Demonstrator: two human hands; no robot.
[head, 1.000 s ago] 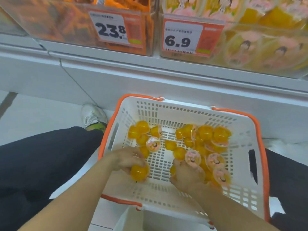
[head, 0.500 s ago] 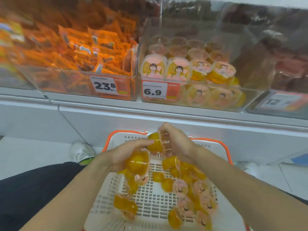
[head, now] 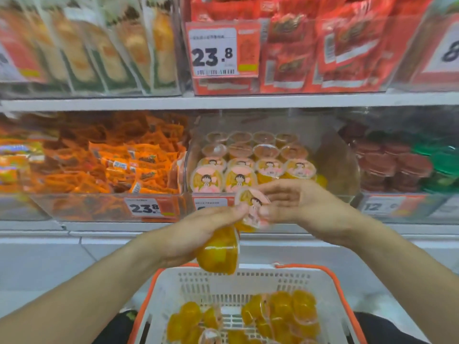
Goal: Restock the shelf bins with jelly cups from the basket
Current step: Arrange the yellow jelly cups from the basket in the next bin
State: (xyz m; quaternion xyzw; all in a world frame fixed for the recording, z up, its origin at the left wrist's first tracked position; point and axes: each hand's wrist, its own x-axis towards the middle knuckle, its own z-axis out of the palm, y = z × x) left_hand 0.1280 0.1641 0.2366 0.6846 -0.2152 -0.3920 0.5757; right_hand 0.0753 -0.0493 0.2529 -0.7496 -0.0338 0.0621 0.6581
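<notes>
Shelf bin (head: 330, 155): partly filled, with room at its right.
Basket (head: 323, 281): many jelly cups (head: 280, 311) left (much restocking remains, I judge).
Left hand (head: 198, 234): grips an orange cup (head: 218, 254).
Right hand (head: 298, 204): pinches a lidded cup (head: 253, 207) before the bin.

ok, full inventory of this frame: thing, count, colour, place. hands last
jelly cups in hands: two, orange, above basket
basket: one, white with orange rim, bottom centre
jelly cups in basket: many, orange
jelly bin: one, clear, middle shelf, partly stocked
orange packets: many, bin to its left
red packets: many, top shelf
price tags: several, white on orange, bin fronts
left hand: holds lower cup
right hand: pinches lidded cup
</notes>
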